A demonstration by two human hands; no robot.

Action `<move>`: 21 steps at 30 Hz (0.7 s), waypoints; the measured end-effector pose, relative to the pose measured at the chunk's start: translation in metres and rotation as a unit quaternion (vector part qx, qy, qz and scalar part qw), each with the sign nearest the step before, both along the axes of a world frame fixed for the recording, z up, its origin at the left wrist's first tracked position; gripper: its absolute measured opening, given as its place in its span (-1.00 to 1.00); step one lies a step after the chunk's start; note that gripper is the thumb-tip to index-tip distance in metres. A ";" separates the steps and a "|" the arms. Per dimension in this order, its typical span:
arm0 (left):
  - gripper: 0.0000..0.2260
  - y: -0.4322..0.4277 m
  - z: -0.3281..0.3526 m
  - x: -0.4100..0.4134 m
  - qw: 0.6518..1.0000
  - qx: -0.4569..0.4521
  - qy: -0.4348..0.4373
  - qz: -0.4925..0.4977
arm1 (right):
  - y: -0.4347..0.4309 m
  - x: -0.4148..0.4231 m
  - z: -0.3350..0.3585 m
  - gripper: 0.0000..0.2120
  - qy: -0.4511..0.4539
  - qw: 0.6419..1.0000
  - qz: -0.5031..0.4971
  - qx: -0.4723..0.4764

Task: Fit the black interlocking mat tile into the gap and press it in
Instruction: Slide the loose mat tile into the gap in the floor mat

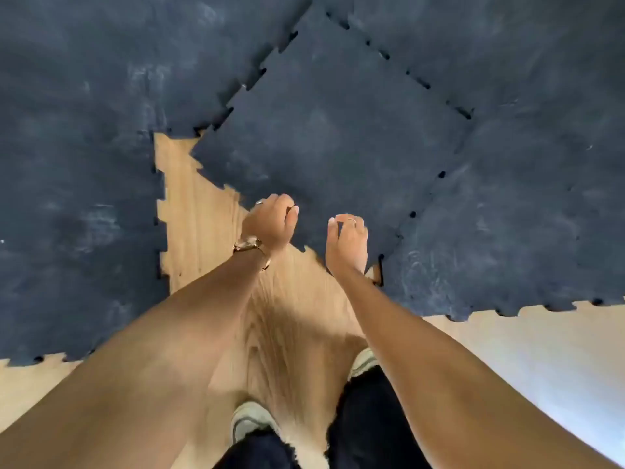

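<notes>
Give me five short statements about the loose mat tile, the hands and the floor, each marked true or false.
1. The loose black interlocking mat tile lies skewed to the gap. True.
2. Both hands grip its near edge. True: left hand, right hand.
3. The gold wristwatch is on the right wrist. False: the left.
4. The bare floor in the gap is grey concrete. False: light wooden floor.
5. The tile is fully locked in. False: wood shows beside it.

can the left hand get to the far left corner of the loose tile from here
Probably yes: the left hand already grips the tile at its near edge, and nothing lies between it and that corner.
</notes>
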State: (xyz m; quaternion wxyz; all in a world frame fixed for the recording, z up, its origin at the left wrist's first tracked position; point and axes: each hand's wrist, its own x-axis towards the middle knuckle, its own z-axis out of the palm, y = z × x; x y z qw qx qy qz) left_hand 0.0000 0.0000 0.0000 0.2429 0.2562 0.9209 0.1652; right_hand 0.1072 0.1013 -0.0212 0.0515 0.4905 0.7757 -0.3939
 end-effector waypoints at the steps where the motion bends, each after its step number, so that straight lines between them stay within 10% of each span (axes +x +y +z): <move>1: -0.72 0.004 -0.023 -0.005 1.000 0.015 0.025 -0.001 | 0.000 -0.004 -0.021 -0.59 -0.004 0.999 0.012 0.034; 9: -0.43 0.038 -0.147 -0.032 0.978 -0.050 0.199 0.028 | -0.008 -0.009 -0.128 -0.37 -0.086 0.949 0.080 0.291; 21: -0.45 0.065 -0.145 -0.101 0.947 0.083 0.288 0.115 | -0.007 -0.006 -0.135 -0.35 -0.051 0.944 0.070 0.320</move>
